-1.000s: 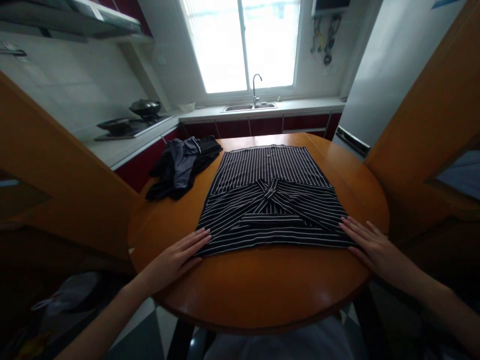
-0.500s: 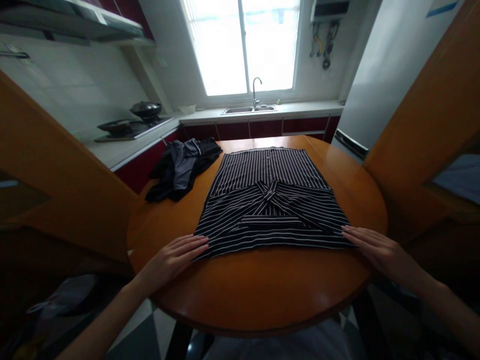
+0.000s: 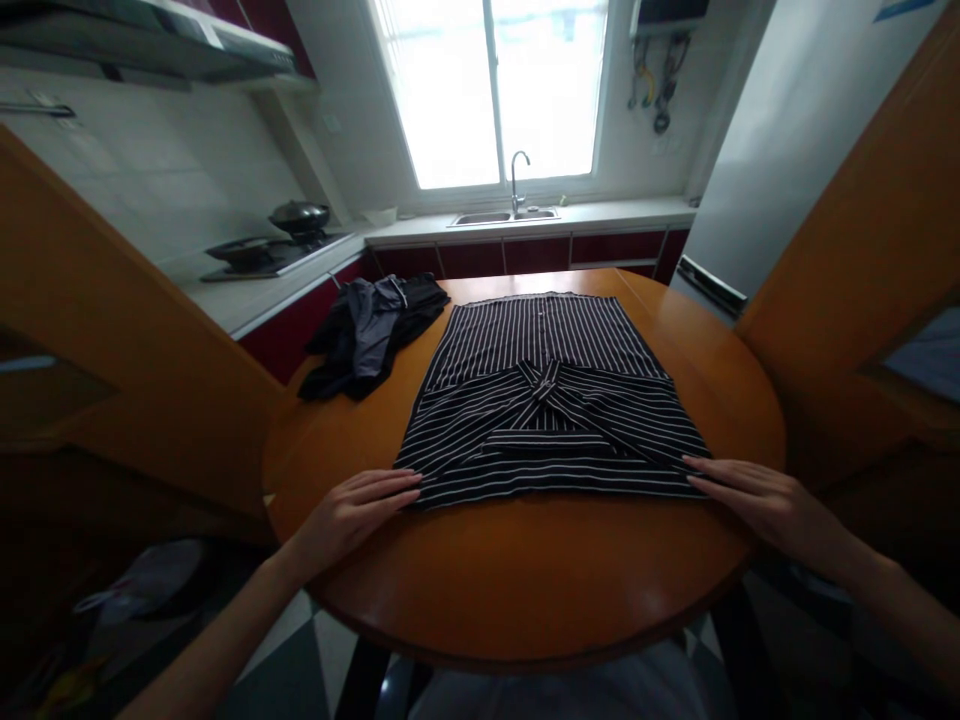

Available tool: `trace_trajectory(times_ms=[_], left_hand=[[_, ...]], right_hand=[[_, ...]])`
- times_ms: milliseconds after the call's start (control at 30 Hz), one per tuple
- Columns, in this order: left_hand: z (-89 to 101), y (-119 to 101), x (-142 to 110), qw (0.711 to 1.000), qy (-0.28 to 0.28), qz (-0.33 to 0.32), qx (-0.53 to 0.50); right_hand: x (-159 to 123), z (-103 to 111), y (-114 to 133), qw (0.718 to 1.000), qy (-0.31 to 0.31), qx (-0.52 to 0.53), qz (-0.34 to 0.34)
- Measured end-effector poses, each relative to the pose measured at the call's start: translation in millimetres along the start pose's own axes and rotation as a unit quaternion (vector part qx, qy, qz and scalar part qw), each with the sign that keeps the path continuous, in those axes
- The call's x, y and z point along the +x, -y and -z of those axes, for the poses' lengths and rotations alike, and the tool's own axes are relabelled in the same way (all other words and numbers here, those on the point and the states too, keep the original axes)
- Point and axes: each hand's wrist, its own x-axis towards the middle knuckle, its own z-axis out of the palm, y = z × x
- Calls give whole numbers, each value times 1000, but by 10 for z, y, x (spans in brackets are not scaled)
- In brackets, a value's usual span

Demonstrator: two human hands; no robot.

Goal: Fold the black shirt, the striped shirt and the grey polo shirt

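Note:
A black shirt with white stripes (image 3: 551, 400) lies flat on the round wooden table (image 3: 525, 580), its sleeves folded in across the middle. My left hand (image 3: 352, 510) rests flat on the table with its fingers stretched out, the fingertips at the shirt's near left corner. At the near right corner my right hand (image 3: 757, 500) lies flat too, fingers extended and touching the hem. Neither hand holds anything.
A heap of dark clothes (image 3: 371, 330) sits at the table's far left edge. Behind are a kitchen counter with a stove and pans (image 3: 270, 245), a sink with a tap (image 3: 514, 205) under a bright window, and wooden panels (image 3: 862, 250) on both sides.
Both hands have slid slightly toward me along the shirt's near corners; the shirt's near hem looks a little straighter. The camera shifted slightly.

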Motion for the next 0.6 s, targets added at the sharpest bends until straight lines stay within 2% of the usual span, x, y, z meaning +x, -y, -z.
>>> trace_trajectory(times_ms=[133, 267, 467, 600], left_hand=[[-40, 30, -22, 999, -10, 23, -46], [-14, 34, 13, 991, -40, 74, -106], [217, 21, 268, 971, -62, 184, -138], [382, 146, 475, 957, -91, 227, -159]], right_hand=[[11, -7, 2, 998, -32, 38, -29], [76, 25, 3, 993, -67, 83, -55], [311, 153, -109, 976, -129, 138, -107], [579, 300, -178, 963, -163, 170, -130]])
